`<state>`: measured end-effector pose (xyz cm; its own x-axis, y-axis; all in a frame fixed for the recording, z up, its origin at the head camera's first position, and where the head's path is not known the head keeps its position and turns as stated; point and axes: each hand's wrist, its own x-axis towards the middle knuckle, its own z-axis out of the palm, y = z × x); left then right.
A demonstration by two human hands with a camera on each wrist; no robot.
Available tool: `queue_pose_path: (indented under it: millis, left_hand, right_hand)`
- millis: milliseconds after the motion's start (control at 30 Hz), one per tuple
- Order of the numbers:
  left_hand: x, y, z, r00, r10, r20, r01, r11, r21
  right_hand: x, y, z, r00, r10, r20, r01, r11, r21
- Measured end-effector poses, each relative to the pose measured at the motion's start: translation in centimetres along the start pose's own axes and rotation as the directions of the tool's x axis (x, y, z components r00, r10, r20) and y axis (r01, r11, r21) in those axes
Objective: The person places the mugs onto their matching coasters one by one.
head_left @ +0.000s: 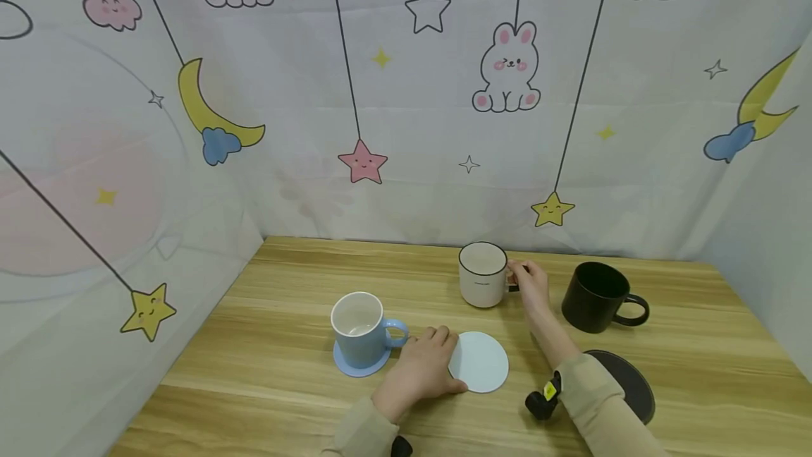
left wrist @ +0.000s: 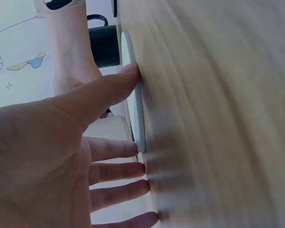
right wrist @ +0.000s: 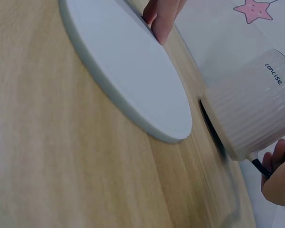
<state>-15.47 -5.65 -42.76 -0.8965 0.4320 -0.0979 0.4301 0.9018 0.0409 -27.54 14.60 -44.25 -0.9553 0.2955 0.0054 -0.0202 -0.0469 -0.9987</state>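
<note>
In the head view my right hand (head_left: 531,286) grips the handle of a white mug (head_left: 482,288) with a dark rim. In the right wrist view the ribbed wall of this mug (right wrist: 254,102) bears the word "concise". My left hand (head_left: 421,365) touches the rim of a round white coaster (head_left: 481,363), its thumb (left wrist: 118,83) at one part and its index fingertip at another, the fingers fairly straight. The coaster lies flat on the wooden table, in front of the white mug. Left of that hand, a blue mug (head_left: 363,333) stands on a light blue coaster (head_left: 358,371).
A black mug (head_left: 595,298) stands right of my right hand, handle to the right. Nearer lies a dark round coaster (head_left: 624,376), partly hidden under my right sleeve (head_left: 590,390). A printed cloth (head_left: 419,104) hangs behind the wooden table (head_left: 266,344) and along its sides.
</note>
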Motion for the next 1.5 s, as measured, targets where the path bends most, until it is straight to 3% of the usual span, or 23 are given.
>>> queue_pose_path:
  millis: [467, 933, 1500]
  left_hand:
    - [-0.1, -0.1, 0.4, 1.0, -0.004, 0.012, 0.004, 1.0, -0.019]
    - [0.1, -0.2, 0.4, 1.0, 0.001, 0.015, -0.001, 1.0, -0.011]
    - [0.2, -0.1, 0.2, 1.0, 0.002, 0.022, -0.002, 1.0, -0.005]
  right_hand:
    - [-1.1, 0.0, 0.6, 0.998, 0.063, 0.009, -0.064, 0.997, 0.043]
    - [-1.9, 0.0, 0.9, 0.998, 0.064, -0.017, -0.059, 0.977, 0.205]
    - [-2.5, -0.3, 0.6, 0.997, 0.07, -0.014, -0.064, 0.965, 0.256]
